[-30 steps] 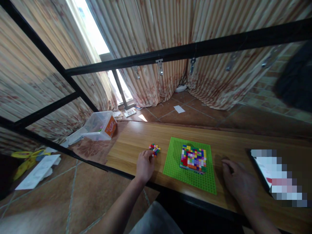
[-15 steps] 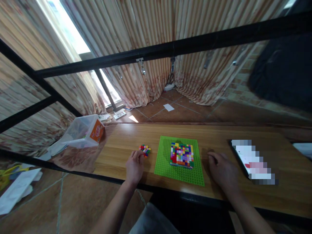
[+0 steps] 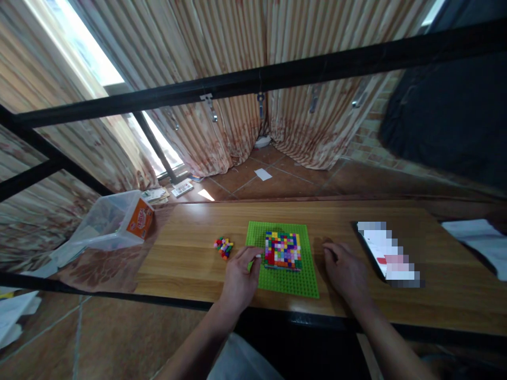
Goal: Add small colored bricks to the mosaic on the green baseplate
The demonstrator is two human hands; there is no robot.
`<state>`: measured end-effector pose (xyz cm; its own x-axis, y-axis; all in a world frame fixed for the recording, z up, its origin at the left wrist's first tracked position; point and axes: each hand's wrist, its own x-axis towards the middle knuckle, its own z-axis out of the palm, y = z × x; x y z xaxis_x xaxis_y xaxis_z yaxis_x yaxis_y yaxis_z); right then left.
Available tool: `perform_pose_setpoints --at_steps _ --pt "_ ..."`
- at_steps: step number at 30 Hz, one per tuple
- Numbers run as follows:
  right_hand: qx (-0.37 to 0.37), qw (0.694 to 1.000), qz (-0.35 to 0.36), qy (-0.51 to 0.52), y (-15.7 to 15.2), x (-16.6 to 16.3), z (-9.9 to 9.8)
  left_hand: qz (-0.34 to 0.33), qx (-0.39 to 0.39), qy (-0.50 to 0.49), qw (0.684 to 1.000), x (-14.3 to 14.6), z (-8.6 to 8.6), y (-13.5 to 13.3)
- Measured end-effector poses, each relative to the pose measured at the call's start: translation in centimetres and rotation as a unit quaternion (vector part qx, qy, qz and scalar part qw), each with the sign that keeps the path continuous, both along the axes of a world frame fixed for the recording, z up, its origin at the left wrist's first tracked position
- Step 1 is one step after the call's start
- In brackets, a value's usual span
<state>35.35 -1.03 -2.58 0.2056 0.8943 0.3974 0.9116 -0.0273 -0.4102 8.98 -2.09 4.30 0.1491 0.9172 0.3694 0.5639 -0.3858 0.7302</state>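
Note:
A green baseplate [image 3: 289, 279] lies on the wooden table [image 3: 190, 253], with a block of many small coloured bricks [image 3: 282, 250] built on it. My left hand [image 3: 240, 275] rests on the plate's left edge, fingers pinched on a small white piece beside the block. Left of it sits a little pile of loose coloured bricks [image 3: 224, 247]. My right hand [image 3: 347, 274] lies on the table just right of the plate, fingers curled downward; whether it holds anything is hidden.
A tablet [image 3: 386, 254] lies at the right, with white paper [image 3: 477, 244] beyond it. A clear plastic box with an orange label [image 3: 114, 221] stands on the floor at the left. A black bar [image 3: 277, 79] crosses above; curtains hang behind.
My left hand has moved right, from the loose brick pile to the baseplate's left edge, with a small white piece in its fingers. The right hand has stayed beside the plate. The view has shifted.

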Motion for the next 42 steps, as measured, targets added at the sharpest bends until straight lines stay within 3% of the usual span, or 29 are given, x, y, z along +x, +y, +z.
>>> perform_pose_setpoints --at_steps 12,21,29,42 --pt "0.012 1.000 0.011 0.014 0.1 0.1 -0.3 0.040 -0.059 -0.052 0.996 1.1 -1.2 2.3" --pt "0.006 1.000 0.000 0.005 0.0 -0.1 0.0 0.074 -0.061 0.026 0.995 1.8 -0.8 2.1" --pt "-0.002 1.000 0.006 0.000 0.1 0.1 -0.2 0.086 -0.025 0.099 0.991 2.4 -1.5 1.6" --pt "-0.006 1.000 -0.003 0.011 0.0 -0.1 -0.1 0.099 -0.067 0.043 0.992 2.7 -0.8 1.6"
